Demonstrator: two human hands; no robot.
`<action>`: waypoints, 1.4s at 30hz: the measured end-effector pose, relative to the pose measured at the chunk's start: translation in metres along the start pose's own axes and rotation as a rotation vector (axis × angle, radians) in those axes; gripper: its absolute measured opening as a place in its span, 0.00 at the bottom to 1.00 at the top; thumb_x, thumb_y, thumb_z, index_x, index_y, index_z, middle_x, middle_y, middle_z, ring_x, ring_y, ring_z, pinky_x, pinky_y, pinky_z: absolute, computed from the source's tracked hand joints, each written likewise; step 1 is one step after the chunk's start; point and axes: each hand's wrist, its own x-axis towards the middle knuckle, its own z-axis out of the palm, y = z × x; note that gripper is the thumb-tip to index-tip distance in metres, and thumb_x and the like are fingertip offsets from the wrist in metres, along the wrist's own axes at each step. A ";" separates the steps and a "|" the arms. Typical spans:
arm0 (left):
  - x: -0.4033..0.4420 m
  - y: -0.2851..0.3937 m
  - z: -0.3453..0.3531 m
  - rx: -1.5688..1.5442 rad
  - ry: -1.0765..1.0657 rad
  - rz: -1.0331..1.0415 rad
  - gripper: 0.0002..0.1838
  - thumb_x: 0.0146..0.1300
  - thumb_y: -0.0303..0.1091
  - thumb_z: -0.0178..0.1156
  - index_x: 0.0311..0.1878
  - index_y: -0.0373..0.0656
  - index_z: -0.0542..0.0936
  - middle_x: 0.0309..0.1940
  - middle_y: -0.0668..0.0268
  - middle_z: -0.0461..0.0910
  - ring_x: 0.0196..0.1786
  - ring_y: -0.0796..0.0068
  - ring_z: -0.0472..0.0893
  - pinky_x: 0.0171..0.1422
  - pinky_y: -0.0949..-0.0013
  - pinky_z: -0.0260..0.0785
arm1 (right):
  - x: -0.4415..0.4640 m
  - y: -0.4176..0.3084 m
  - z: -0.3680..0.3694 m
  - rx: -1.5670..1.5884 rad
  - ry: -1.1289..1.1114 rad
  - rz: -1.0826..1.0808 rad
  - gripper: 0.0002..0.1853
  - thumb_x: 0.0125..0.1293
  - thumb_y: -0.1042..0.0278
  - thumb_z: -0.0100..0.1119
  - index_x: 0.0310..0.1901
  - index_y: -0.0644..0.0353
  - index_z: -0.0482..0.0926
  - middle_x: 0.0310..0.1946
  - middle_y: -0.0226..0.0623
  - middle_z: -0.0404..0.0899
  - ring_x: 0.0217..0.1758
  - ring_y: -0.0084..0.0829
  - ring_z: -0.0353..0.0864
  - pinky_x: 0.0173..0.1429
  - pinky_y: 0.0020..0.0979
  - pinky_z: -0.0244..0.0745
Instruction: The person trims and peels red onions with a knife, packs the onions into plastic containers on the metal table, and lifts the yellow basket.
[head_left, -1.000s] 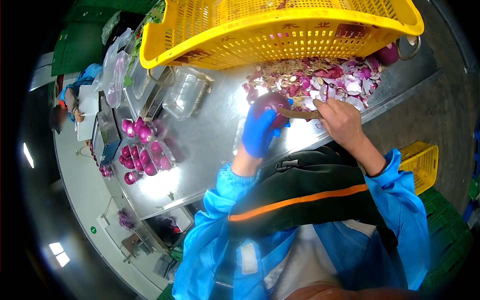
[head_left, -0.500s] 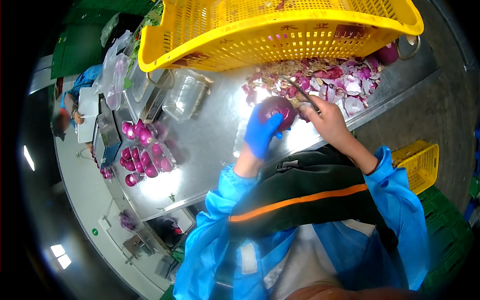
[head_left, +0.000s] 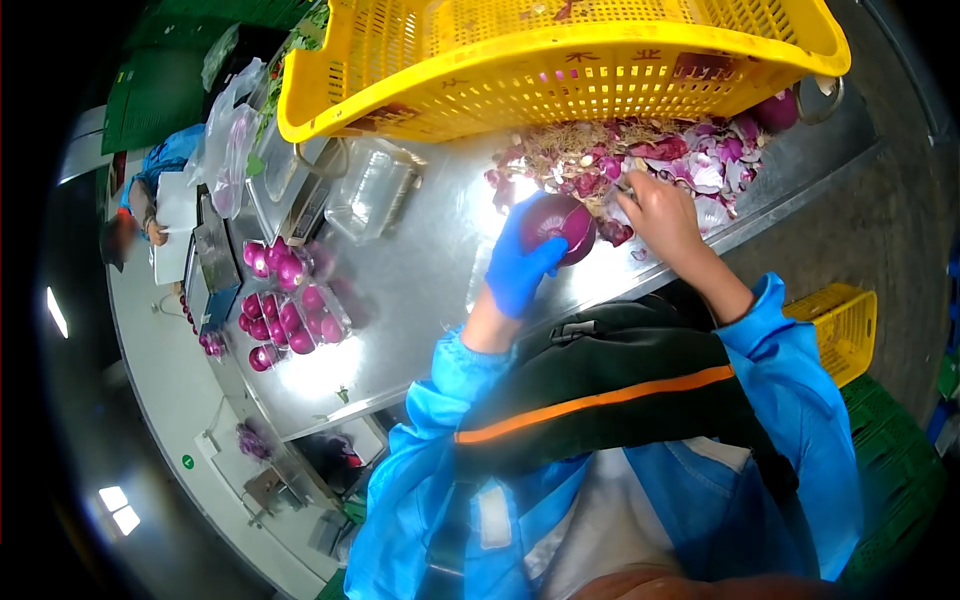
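Observation:
My left hand point(head_left: 517, 262), in a blue glove, is wrapped round a large red onion point(head_left: 556, 222) above the metal table. The onion's purple side faces up, with a pale line across it. My bare right hand point(head_left: 662, 215) is closed on a knife point(head_left: 622, 186), of which only a small part shows between the fingers. It is just right of the onion, apart from it. A dark strip of onion skin point(head_left: 617, 233) lies or hangs between the two hands; I cannot tell which. Behind them is a heap of onion skins and root trimmings point(head_left: 690, 165).
A yellow crate point(head_left: 560, 85) stands along the far side, with one onion point(head_left: 775, 110) by its right end. To the left are clear plastic trays point(head_left: 372, 190), packed red onions point(head_left: 290, 318) and a scale point(head_left: 290, 205). Another person's hand point(head_left: 156, 233) shows at far left.
My right hand has moved slightly up with the knife, whose blade pointed up-left and showed plainly before. The onion has turned in my left hand, and a skin strip now shows beside it.

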 end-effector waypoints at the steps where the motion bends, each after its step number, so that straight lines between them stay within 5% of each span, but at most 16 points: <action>1: 0.002 0.002 -0.002 -0.053 -0.002 -0.008 0.31 0.61 0.41 0.65 0.66 0.42 0.69 0.50 0.65 0.79 0.46 0.77 0.79 0.42 0.76 0.72 | -0.002 0.001 -0.002 0.034 0.019 -0.026 0.11 0.61 0.64 0.65 0.40 0.61 0.79 0.25 0.43 0.81 0.27 0.44 0.82 0.31 0.40 0.75; 11: 0.003 0.025 0.001 -0.131 0.054 -0.057 0.28 0.64 0.46 0.60 0.64 0.43 0.72 0.48 0.64 0.82 0.39 0.78 0.80 0.37 0.77 0.66 | -0.019 -0.011 -0.043 -0.068 0.116 -0.387 0.17 0.54 0.62 0.69 0.45 0.55 0.80 0.24 0.32 0.71 0.27 0.32 0.78 0.29 0.32 0.71; 14: 0.003 0.015 -0.014 -0.102 0.044 -0.131 0.23 0.68 0.38 0.58 0.65 0.43 0.73 0.55 0.63 0.79 0.56 0.69 0.79 0.60 0.67 0.72 | -0.018 -0.011 -0.042 -0.099 0.150 -0.401 0.15 0.53 0.63 0.68 0.43 0.54 0.81 0.23 0.31 0.68 0.26 0.30 0.76 0.28 0.31 0.70; 17: 0.003 0.013 -0.011 -0.013 0.061 -0.078 0.27 0.65 0.44 0.59 0.65 0.42 0.73 0.44 0.66 0.83 0.39 0.79 0.81 0.37 0.77 0.66 | -0.018 -0.010 -0.039 -0.098 0.151 -0.374 0.13 0.55 0.64 0.67 0.43 0.54 0.81 0.25 0.32 0.71 0.27 0.32 0.78 0.28 0.32 0.71; 18: 0.003 0.012 -0.010 -0.034 0.061 -0.069 0.27 0.65 0.43 0.59 0.65 0.42 0.73 0.44 0.67 0.83 0.39 0.79 0.81 0.36 0.78 0.66 | -0.020 -0.010 -0.036 -0.093 0.149 -0.360 0.13 0.56 0.64 0.66 0.43 0.54 0.81 0.26 0.32 0.74 0.28 0.32 0.79 0.29 0.33 0.72; 21: 0.003 0.006 -0.009 -0.035 0.050 -0.053 0.27 0.65 0.42 0.61 0.65 0.42 0.72 0.45 0.66 0.83 0.40 0.78 0.81 0.37 0.78 0.67 | -0.026 -0.012 -0.012 0.138 0.163 -0.201 0.11 0.62 0.65 0.62 0.45 0.55 0.81 0.33 0.36 0.81 0.33 0.36 0.83 0.32 0.36 0.74; 24: 0.003 -0.003 -0.008 -0.014 0.047 -0.068 0.29 0.65 0.41 0.62 0.67 0.41 0.70 0.49 0.63 0.81 0.44 0.75 0.82 0.41 0.76 0.72 | -0.010 -0.016 -0.027 0.484 -0.321 0.450 0.12 0.67 0.62 0.58 0.48 0.55 0.81 0.40 0.42 0.84 0.39 0.37 0.85 0.37 0.36 0.77; 31: 0.002 0.018 0.010 -0.085 -0.030 -0.098 0.30 0.64 0.36 0.63 0.68 0.39 0.67 0.57 0.59 0.76 0.56 0.66 0.79 0.54 0.66 0.77 | -0.006 -0.052 -0.037 0.274 0.176 -0.380 0.17 0.54 0.68 0.72 0.45 0.61 0.81 0.36 0.38 0.84 0.32 0.38 0.84 0.33 0.32 0.78; 34: 0.002 0.012 0.006 -0.026 -0.070 -0.062 0.31 0.63 0.34 0.65 0.68 0.39 0.67 0.57 0.58 0.76 0.57 0.66 0.79 0.56 0.66 0.77 | -0.003 -0.055 -0.038 0.144 0.089 -0.385 0.11 0.55 0.69 0.69 0.38 0.61 0.80 0.33 0.41 0.83 0.30 0.40 0.83 0.31 0.35 0.77; 37: 0.001 0.003 -0.001 0.075 -0.054 -0.020 0.31 0.61 0.33 0.66 0.67 0.38 0.68 0.56 0.59 0.77 0.56 0.67 0.79 0.56 0.67 0.76 | 0.002 -0.038 -0.022 0.224 0.136 -0.138 0.09 0.58 0.68 0.66 0.35 0.61 0.77 0.29 0.44 0.81 0.28 0.42 0.82 0.30 0.39 0.75; 38: 0.000 0.001 -0.002 0.116 -0.034 -0.010 0.31 0.60 0.32 0.66 0.66 0.37 0.68 0.55 0.59 0.78 0.55 0.68 0.79 0.56 0.68 0.76 | 0.006 -0.022 -0.014 0.219 0.109 0.007 0.09 0.60 0.66 0.64 0.37 0.61 0.77 0.26 0.46 0.80 0.28 0.45 0.82 0.31 0.41 0.75; 42: 0.006 0.001 -0.003 -0.030 -0.009 0.004 0.30 0.62 0.36 0.64 0.66 0.37 0.69 0.54 0.59 0.79 0.55 0.69 0.79 0.57 0.68 0.75 | -0.003 0.015 0.001 -0.015 -0.059 0.046 0.12 0.61 0.66 0.64 0.43 0.61 0.78 0.29 0.45 0.81 0.30 0.46 0.82 0.33 0.41 0.75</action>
